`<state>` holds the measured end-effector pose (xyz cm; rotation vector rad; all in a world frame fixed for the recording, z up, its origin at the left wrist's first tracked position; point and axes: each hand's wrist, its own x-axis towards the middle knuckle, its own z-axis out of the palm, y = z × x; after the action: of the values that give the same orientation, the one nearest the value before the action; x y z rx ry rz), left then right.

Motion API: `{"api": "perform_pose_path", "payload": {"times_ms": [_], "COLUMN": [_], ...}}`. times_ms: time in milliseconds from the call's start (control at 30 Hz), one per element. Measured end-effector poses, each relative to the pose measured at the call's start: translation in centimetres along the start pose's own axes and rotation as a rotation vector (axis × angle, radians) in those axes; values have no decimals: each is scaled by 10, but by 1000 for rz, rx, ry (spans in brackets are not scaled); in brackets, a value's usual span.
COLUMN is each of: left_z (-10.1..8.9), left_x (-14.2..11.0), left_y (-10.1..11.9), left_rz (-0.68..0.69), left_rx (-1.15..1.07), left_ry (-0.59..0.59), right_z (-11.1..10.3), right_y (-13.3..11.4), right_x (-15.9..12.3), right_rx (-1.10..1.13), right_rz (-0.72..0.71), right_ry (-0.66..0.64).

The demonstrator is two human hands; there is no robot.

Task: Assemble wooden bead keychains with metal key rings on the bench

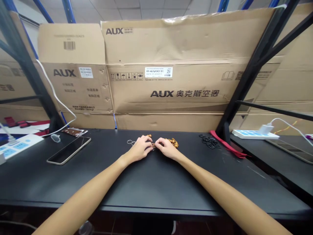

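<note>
My left hand [141, 148] rests low over the black table, its fingers bent and its thumb close to the index finger. Whatever lies between those fingers is too small and covered to name. Facing it, my right hand [167, 148] pinches thumb and index finger together at a tiny reddish-brown bit [154, 146] in the gap between both hands. Golden-brown bead-like pieces [174, 142] lie in a pile just behind my right hand, partly hidden by it. One similar piece [149, 135] shows beyond my left fingers. Thin metal rings [130, 142] lie left of my left hand.
A phone [69, 150] lies at the left, near a white power strip [21, 145] and a small plastic packet [74, 131]. Black loops [210, 141] and a red strap [228, 147] lie at the right. Cardboard [166, 65] walls the back between dark shelf posts [251, 65].
</note>
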<state>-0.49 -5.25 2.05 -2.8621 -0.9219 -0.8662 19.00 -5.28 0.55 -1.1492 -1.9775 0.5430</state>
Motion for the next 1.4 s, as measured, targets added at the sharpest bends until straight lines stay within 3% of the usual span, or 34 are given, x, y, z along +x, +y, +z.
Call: {"api": "perform_pose_path", "payload": {"times_ms": [233,433,600,800,867,1033,1267,1400], "left_z": [-2,-1,3,9,9,8,7,8], "left_x": [-1,-3,-1,-1,0,-1,-2,-1], "left_y": [-4,1,4,1,-1,-4,-1,-4], "left_rz": [15,1,-36,-55,-48,-45,-52,-52], "left_rx": [-14,-23,-20,-41,-62,-85,-75,-75], "left_ry": [-19,-65,-14,-1,-9,-25,-25,-22], "right_z": [3,4,5,7,6,4,5,5], "right_y": [4,-1,-5,-9,-7,0,-9,-9], "right_x": [0,0,-1,-4,-3,0,-5,-4], "right_rx": [-213,-140,-49,109,94,-95,30,-21], "right_rz": [6,-2,39,59,45,62,-5,-1], "right_ry": [66,70,66,-50,-54,85,-39,14]}}
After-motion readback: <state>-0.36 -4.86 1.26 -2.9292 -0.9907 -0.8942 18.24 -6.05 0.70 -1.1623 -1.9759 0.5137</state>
